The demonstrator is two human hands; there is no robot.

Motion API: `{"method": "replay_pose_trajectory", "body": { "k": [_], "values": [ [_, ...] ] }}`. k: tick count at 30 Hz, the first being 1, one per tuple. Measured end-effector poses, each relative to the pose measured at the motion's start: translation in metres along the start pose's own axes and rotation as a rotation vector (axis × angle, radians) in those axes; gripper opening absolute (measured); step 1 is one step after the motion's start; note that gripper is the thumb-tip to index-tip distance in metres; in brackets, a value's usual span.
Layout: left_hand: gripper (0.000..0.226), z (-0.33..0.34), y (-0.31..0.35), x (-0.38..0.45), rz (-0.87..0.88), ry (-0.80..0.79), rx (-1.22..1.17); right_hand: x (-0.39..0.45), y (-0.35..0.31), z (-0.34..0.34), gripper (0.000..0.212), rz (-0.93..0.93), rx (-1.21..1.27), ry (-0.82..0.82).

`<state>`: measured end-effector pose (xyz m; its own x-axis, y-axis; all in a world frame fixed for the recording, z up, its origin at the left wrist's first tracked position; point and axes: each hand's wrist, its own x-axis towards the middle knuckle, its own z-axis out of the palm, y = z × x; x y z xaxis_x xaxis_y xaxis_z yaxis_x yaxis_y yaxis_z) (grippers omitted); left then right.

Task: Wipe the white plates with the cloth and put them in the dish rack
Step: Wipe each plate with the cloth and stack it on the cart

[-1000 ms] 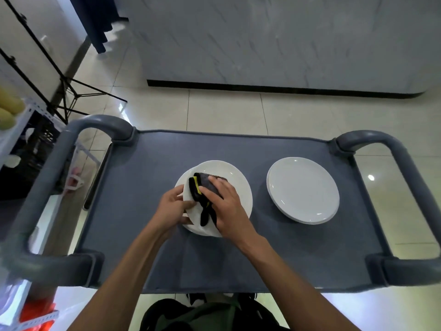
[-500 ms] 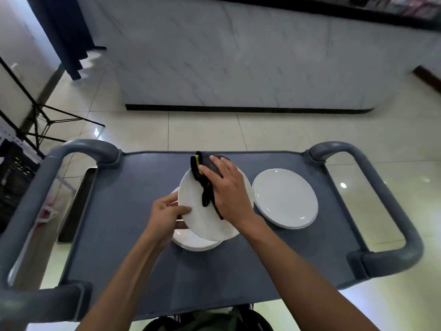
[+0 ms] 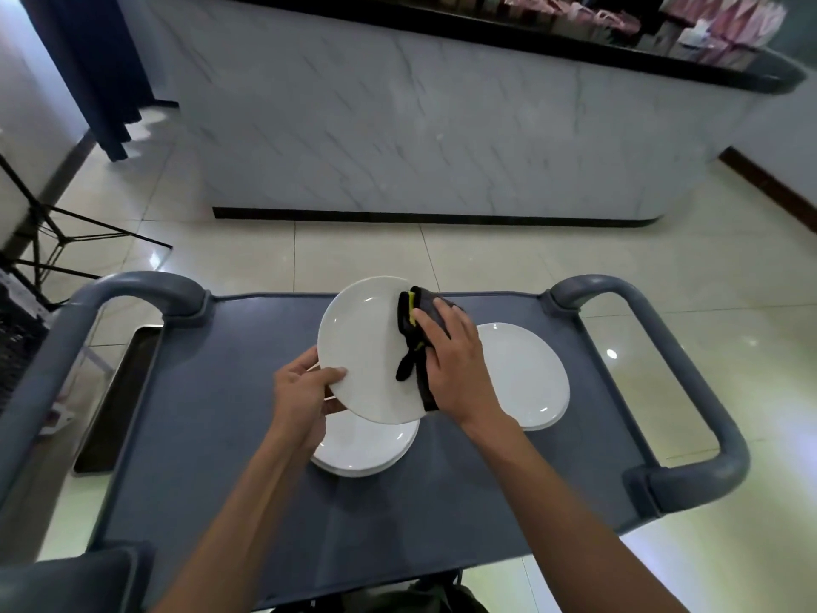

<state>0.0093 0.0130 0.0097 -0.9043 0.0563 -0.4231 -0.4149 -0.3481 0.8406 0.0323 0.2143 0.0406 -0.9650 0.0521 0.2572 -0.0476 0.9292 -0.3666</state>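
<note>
A white plate (image 3: 362, 347) is lifted and tilted above the grey cart top (image 3: 230, 413). My left hand (image 3: 303, 393) pinches its near-left rim, thumb on the upper face. My right hand (image 3: 451, 365) presses a dark cloth with a yellow edge (image 3: 413, 347) against the plate's right side, fingers laid over the cloth. Below the lifted plate a stack of white plates (image 3: 367, 449) lies on the cart. Another stack of white plates (image 3: 526, 378) lies to the right, partly behind my right hand. No dish rack is in view.
The cart has thick grey handles at the left (image 3: 132, 289) and right (image 3: 689, 382). A white marble-look counter (image 3: 420, 126) stands beyond it across a tiled floor. A black tripod stand (image 3: 53, 232) and a dark crate (image 3: 17, 338) are at the left.
The plate has been lifted off the stack and raised higher and farther from me. The cloth and my right hand moved to its right edge. The view tilted up.
</note>
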Motion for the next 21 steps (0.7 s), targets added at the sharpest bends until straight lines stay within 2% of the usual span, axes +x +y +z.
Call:
{"method": "replay_pose_trajectory", "body": {
  "k": [6,14,18,21],
  "values": [
    [0.042,0.013,0.002,0.006,0.021,0.011,-0.011,-0.028,-0.015,0.013,0.062,-0.009,0.066,-0.044],
    [0.035,0.014,0.007,0.012,0.04,-0.001,0.024,-0.043,-0.03,0.019,0.048,-0.097,0.189,-0.08],
    [0.033,0.018,0.008,0.012,0.045,-0.001,0.005,-0.045,-0.021,0.012,0.046,-0.137,0.166,-0.039],
    [0.034,0.017,0.012,0.014,0.047,0.001,0.01,-0.041,-0.012,0.01,0.05,-0.086,0.129,-0.001]
  ]
}}
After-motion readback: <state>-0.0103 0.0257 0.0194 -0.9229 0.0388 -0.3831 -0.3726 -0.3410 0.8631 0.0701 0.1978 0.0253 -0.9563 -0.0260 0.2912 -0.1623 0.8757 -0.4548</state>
